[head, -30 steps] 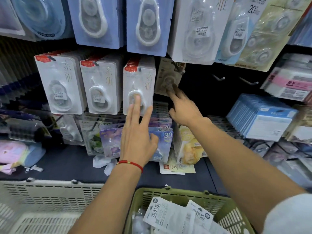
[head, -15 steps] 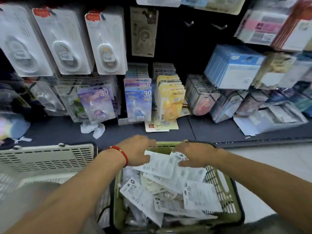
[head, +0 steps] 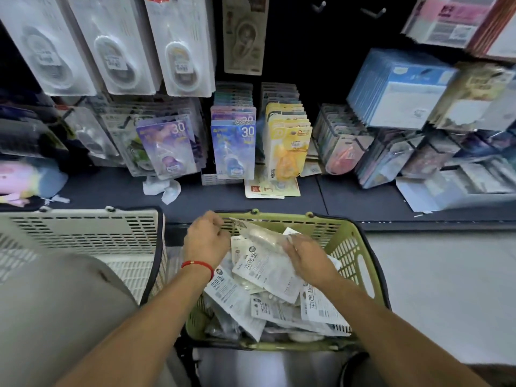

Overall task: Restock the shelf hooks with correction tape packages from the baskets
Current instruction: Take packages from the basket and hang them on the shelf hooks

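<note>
A green basket (head: 351, 247) below me holds a loose pile of white correction tape packages (head: 268, 275). My left hand (head: 205, 240), with a red string on its wrist, is over the basket's far left corner, its fingers curled by the edge of a clear-fronted package (head: 259, 233). My right hand (head: 305, 258) grips that same package from the right and lifts it tilted above the pile. Two bare shelf hooks (head: 321, 7) stick out of the dark back panel at the top. One tan package (head: 243, 37) hangs to their left.
A white basket (head: 83, 236) stands left of the green one. White blister packs (head: 178, 48) hang upper left, coloured packs (head: 233, 146) stand on the dark shelf (head: 279, 208), blue card stacks (head: 399, 90) hang right. Pale floor lies to the right.
Both hands came down from the hanging packs into the green basket. The view tipped downward. A clear-fronted package has now been lifted off the pile.
</note>
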